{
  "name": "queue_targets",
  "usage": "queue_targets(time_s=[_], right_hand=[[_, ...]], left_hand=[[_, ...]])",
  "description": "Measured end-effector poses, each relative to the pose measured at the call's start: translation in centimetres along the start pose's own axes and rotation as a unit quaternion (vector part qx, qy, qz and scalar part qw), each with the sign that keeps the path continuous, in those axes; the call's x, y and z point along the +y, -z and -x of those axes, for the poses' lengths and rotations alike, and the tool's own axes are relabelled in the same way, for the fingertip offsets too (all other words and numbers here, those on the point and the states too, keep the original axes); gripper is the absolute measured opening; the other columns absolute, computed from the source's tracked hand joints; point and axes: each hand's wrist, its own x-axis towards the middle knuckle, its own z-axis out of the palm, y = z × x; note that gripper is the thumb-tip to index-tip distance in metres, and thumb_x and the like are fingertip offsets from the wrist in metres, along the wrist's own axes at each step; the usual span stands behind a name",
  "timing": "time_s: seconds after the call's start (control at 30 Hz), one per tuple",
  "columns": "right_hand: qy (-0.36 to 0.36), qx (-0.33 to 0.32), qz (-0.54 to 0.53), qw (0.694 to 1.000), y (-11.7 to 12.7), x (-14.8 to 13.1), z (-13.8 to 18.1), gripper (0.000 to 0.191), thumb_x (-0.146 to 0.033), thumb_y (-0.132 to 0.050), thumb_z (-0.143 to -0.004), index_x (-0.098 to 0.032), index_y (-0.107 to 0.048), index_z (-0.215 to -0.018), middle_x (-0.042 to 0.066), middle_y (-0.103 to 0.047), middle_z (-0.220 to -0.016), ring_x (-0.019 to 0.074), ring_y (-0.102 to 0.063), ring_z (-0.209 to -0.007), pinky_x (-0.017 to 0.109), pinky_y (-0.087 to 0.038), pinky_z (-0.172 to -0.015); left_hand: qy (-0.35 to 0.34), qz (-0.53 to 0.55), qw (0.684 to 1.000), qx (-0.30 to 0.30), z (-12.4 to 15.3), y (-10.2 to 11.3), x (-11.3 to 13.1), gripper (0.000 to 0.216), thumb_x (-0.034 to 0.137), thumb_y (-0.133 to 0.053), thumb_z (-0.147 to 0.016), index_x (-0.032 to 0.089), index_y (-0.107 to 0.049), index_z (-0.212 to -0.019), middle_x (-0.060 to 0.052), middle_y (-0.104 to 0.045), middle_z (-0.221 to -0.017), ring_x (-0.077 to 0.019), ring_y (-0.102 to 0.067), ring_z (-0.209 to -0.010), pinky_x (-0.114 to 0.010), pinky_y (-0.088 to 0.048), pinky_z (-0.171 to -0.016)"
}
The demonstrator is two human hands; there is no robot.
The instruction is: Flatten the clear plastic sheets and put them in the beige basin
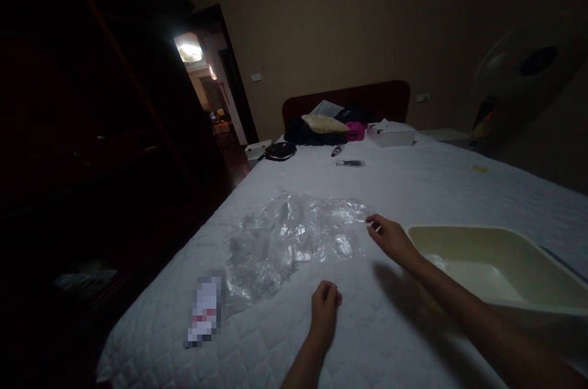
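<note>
A large clear plastic bag point(298, 233) lies spread and crumpled across the bed, its surface shiny with creases. At the bag's right edge, my right hand point(389, 241) has thumb and fingers closed in a pinch on the thin film. My left hand point(324, 306) is just below the bag, over the white bedspread, with its fingers curled in; nothing shows in it. Left of the bag's lower corner is a blurred white item with a red band point(205, 312). A cream plastic basin point(473, 233) stands beside my right forearm, with a small piece of clear plastic inside.
Toward the headboard point(399, 92) are a white box point(390, 135), a pile of clothes point(312, 132), a black bag point(281, 150) and a small packaged item point(350, 163). A yellow ring-like object point(480, 168) lies at right. A fan point(509, 64) stands beyond the bed.
</note>
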Motion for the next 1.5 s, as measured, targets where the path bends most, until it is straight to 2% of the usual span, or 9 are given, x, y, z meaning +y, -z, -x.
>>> queue_targets(time_s=[0.1,0.2,0.33,0.6,0.87,1.1,1.27,1.37,1.5], right_hand=[[0.012,-0.090,0.048,0.995,-5.1,1.1,0.1,0.029,-0.018,-0.043,-0.077,-0.014,-0.055,-0.103,0.010,-0.059,-0.103,0.0184,-0.057,-0.089,0.028,-0.040,-0.079],[-0.016,-0.119,0.145,0.982,-9.2,2.3,1.6,0.036,-0.014,-0.043,-0.078,-0.012,-0.051,-0.112,0.015,-0.053,-0.116,0.0216,-0.051,-0.103,0.029,-0.037,-0.083],[0.014,-0.150,0.227,0.962,-10.5,2.6,3.7,0.030,-0.006,-0.037,-0.079,-0.013,-0.059,-0.097,0.016,-0.058,-0.104,0.0249,-0.053,-0.096,0.033,-0.036,-0.079],[0.003,-0.145,0.118,0.982,-7.0,2.6,4.8,0.020,-0.026,-0.041,-0.081,-0.016,-0.058,-0.078,0.008,-0.061,-0.082,0.0188,-0.055,-0.076,0.026,-0.036,-0.065],[0.008,-0.080,-0.022,0.996,-5.4,3.4,3.0,0.032,-0.050,-0.057,-0.066,-0.020,-0.045,-0.063,-0.001,-0.053,-0.059,0.0147,-0.048,-0.057,0.024,-0.033,-0.054],[-0.028,-0.036,-0.131,0.990,-3.9,1.3,2.6,0.043,-0.059,-0.049,-0.069,-0.020,-0.040,-0.054,-0.003,-0.042,-0.052,0.0120,-0.041,-0.053,0.024,-0.034,-0.052],[-0.124,-0.020,-0.346,0.930,0.2,-2.9,2.0,0.045,-0.061,-0.055,-0.064,-0.020,-0.039,-0.058,-0.007,-0.034,-0.052,0.0079,-0.038,-0.048,0.022,-0.041,-0.047],[-0.171,-0.022,-0.445,0.879,2.9,-5.7,2.3,0.044,-0.059,-0.058,-0.063,-0.019,-0.040,-0.062,-0.008,-0.036,-0.051,0.0056,-0.036,-0.043,0.019,-0.040,-0.043],[-0.139,-0.043,-0.569,0.809,5.6,-8.8,3.9,0.043,-0.055,-0.064,-0.061,-0.020,-0.041,-0.065,-0.009,-0.038,-0.050,0.0036,-0.034,-0.038,0.014,-0.033,-0.036]], left_hand=[[-0.005,-0.002,1.000,-0.002,0.1,0.1,0.1,0.025,0.039,-0.051,-0.075,0.017,-0.050,-0.063,0.000,-0.050,-0.057,-0.0123,-0.046,-0.057,-0.023,-0.034,-0.057],[-0.008,-0.001,1.000,-0.005,0.2,0.2,0.1,0.025,0.039,-0.051,-0.075,0.017,-0.051,-0.064,0.000,-0.051,-0.058,-0.0125,-0.046,-0.057,-0.023,-0.034,-0.057],[-0.010,-0.008,1.000,-0.004,0.3,0.3,-0.1,0.024,0.037,-0.051,-0.076,0.017,-0.050,-0.063,0.001,-0.050,-0.058,-0.0121,-0.046,-0.057,-0.023,-0.034,-0.057],[-0.020,-0.024,1.000,0.001,0.7,0.4,0.1,0.020,0.032,-0.047,-0.077,0.015,-0.050,-0.065,0.002,-0.049,-0.057,-0.0111,-0.045,-0.056,-0.022,-0.034,-0.056],[-0.031,-0.031,0.999,0.001,1.1,0.3,0.4,0.018,0.029,-0.047,-0.076,0.016,-0.049,-0.065,0.002,-0.048,-0.057,-0.0106,-0.045,-0.057,-0.021,-0.034,-0.057],[-0.020,-0.039,0.999,0.009,1.1,0.3,0.0,0.019,0.031,-0.048,-0.075,0.016,-0.049,-0.064,0.002,-0.049,-0.057,-0.0106,-0.046,-0.057,-0.021,-0.035,-0.056],[0.012,0.015,1.000,0.018,1.3,0.2,0.8,0.020,0.034,-0.057,-0.070,0.016,-0.051,-0.066,0.002,-0.050,-0.058,-0.0108,-0.048,-0.058,-0.022,-0.036,-0.058],[0.049,0.127,0.991,-0.002,2.2,-0.4,1.5,0.034,0.038,-0.068,-0.061,0.018,-0.054,-0.084,-0.003,-0.057,-0.079,-0.0137,-0.055,-0.071,-0.025,-0.040,-0.064],[0.116,0.341,0.931,-0.057,4.3,-2.2,3.0,0.054,0.049,-0.072,-0.055,0.023,-0.053,-0.097,-0.008,-0.054,-0.108,-0.0200,-0.055,-0.092,-0.031,-0.043,-0.075]])
